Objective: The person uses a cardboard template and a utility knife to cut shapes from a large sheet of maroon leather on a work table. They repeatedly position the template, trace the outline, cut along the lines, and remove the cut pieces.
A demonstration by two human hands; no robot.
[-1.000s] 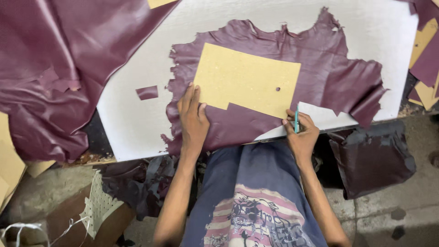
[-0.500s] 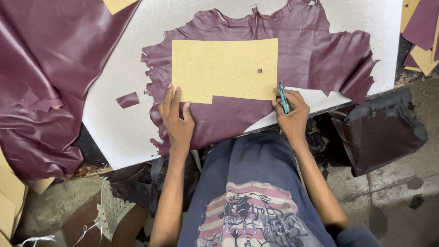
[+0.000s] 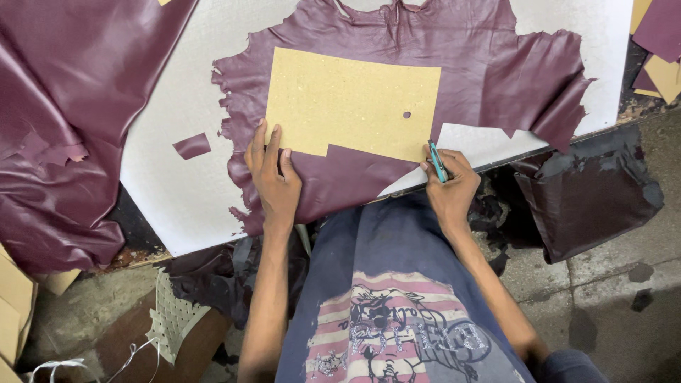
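A tan cardboard template with a small hole lies flat on a ragged maroon leather hide, which is spread on a white cutting board. My left hand presses flat on the leather with its fingertips on the template's lower left corner. My right hand grips a thin teal cutting tool, its tip at the template's lower right corner.
A big folded maroon hide hangs over the board's left side. A small leather scrap lies on the board. Dark leather pieces sit on the concrete floor at the right. Cardboard patterns lie at the top right.
The view shifted, so the board and template now sit squarer in the picture. My right hand stays at the template's lower right corner with the tool. My left hand stays put.
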